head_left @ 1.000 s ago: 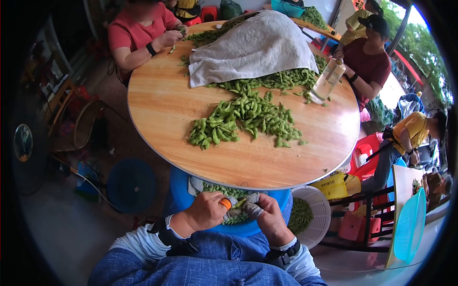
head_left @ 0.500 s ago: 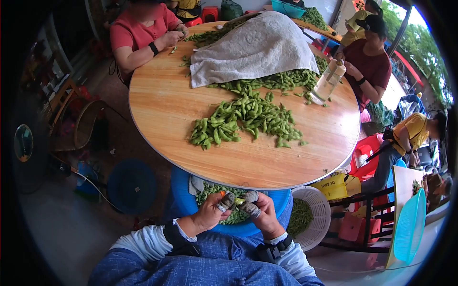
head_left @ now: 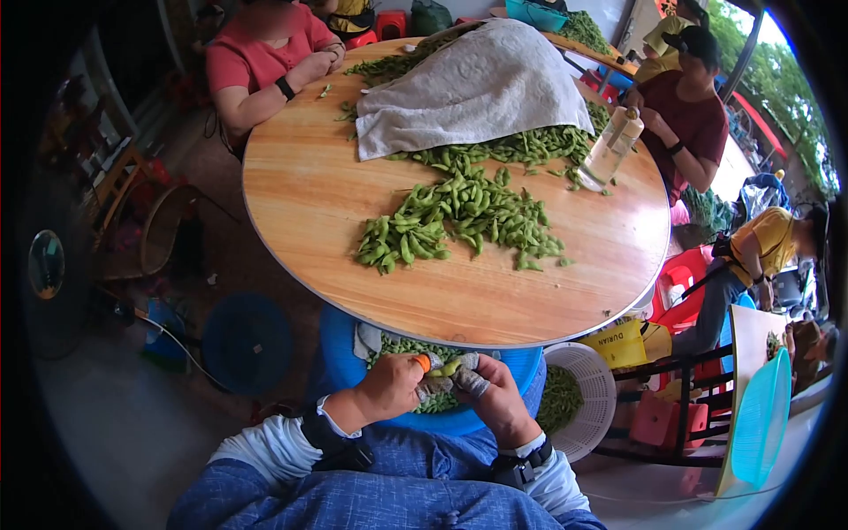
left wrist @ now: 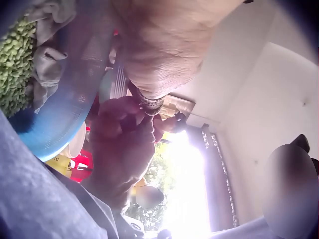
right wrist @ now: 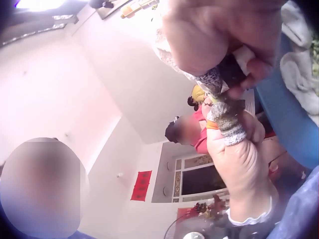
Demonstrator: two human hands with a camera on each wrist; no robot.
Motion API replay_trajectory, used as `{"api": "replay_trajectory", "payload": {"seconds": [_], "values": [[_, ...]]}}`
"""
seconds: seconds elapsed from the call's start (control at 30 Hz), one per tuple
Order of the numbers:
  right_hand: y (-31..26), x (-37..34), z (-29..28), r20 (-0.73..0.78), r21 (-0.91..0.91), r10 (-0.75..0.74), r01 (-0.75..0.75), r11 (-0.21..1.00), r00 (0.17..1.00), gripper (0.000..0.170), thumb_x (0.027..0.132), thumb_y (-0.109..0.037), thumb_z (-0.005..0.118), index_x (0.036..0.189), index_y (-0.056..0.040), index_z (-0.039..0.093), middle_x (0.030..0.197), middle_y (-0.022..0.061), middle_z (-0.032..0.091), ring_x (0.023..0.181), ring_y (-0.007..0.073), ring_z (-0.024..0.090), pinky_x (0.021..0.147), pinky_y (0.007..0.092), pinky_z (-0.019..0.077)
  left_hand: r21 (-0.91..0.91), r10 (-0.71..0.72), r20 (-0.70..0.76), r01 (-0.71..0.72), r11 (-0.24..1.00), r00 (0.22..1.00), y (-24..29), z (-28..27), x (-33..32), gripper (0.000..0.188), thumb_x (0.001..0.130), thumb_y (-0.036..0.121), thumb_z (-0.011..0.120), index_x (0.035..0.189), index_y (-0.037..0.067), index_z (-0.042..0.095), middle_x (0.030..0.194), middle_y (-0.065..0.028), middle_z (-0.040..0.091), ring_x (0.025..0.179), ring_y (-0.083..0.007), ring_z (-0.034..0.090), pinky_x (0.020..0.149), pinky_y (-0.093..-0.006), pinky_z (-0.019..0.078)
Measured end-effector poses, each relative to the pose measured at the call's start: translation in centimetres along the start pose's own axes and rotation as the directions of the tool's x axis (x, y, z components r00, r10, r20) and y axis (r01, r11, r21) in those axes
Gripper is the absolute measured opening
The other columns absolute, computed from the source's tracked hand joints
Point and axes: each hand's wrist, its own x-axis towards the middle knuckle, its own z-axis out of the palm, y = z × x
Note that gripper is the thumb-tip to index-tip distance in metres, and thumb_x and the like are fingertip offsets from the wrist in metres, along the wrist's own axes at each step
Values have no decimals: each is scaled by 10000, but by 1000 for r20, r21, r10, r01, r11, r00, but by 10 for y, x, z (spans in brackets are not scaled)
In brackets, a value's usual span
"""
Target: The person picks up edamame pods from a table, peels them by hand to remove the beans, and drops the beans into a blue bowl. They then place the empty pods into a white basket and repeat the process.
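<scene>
Over the blue tub [head_left: 340, 349], the left hand [head_left: 387, 389] and right hand [head_left: 502, 411] meet fingertip to fingertip. A green soybean pod [head_left: 450, 367] is pinched between them, lying sideways and showing as a short curved strip. Grey knitted finger covers sit on fingers of both hands, and an orange band circles a left finger. Shelled green beans [head_left: 404, 347] fill the tub below, with a grey cloth [head_left: 367, 339] over its far left rim. In both wrist views the hands are close together, and the pod is mostly hidden by fingers.
A round wooden table [head_left: 309, 221] stands just beyond the tub, bearing loose pods [head_left: 468, 212], a grey towel [head_left: 477, 88] over a bigger heap, and a clear bottle [head_left: 611, 150]. To the tub's right is a white basket [head_left: 594, 397] of pods. People sit around the table.
Half a second ago the fingertips covered most of a pale green piece; now a longer stretch of pod shows between them. The left hand has turned, its back facing up more.
</scene>
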Motion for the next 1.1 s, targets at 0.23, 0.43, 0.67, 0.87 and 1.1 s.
{"api": "replay_trajectory", "payload": {"seconds": [0.23, 0.43, 0.67, 0.87, 1.1], "values": [[-3, 2, 13, 45, -32, -109, 111, 993, 993, 218, 783, -76, 570, 987, -4, 537, 890, 7, 579, 808, 91, 526, 716, 229, 412, -566, 1, -224, -131, 814, 975, 6, 10, 6, 197, 831, 229, 505, 838, 38, 552, 611, -44, 515, 488, -147, 469, 507, -265, 387], [12, 6, 5, 103, -442, -308, 320, 838, 946, 167, 785, -21, 544, 946, 21, 535, 885, 20, 583, 826, 101, 526, 695, 251, 426, -967, -369, 152, 215, 137, 917, 2, 31, -6, 199, 894, 246, 400, 810, 97, 502, 550, 48, 383, 438, -43, 300, 398, -196, 233], [2, 3, 6, -40, -399, -206, 173, 900, 978, 138, 788, -29, 543, 919, 14, 539, 879, 14, 571, 822, 86, 518, 686, 239, 426, -666, -182, 13, 144, 732, 983, -12, 27, -5, 211, 862, 210, 465, 954, 25, 505, 669, -51, 536, 566, -139, 517, 513, -275, 417], [1, 5, 4, -48, -118, 13, -19, 993, 999, 136, 787, -79, 547, 912, -27, 555, 792, -24, 562, 651, 37, 464, 558, 175, 358, -111, -44, -42, 39, 993, 998, -4, 9, -6, 243, 694, 65, 527, 907, -46, 491, 759, -206, 550, 732, -356, 545, 636, -390, 439], [9, 8, 10, -138, -86, 1, -13, 996, 990, 131, 783, -79, 548, 904, -29, 554, 795, -33, 561, 641, 28, 447, 544, 168, 328, -108, 46, -141, -62, 992, 989, -12, 20, -6, 221, 665, 50, 522, 856, -58, 495, 726, -211, 531, 720, -367, 533, 635, -410, 432]]}}
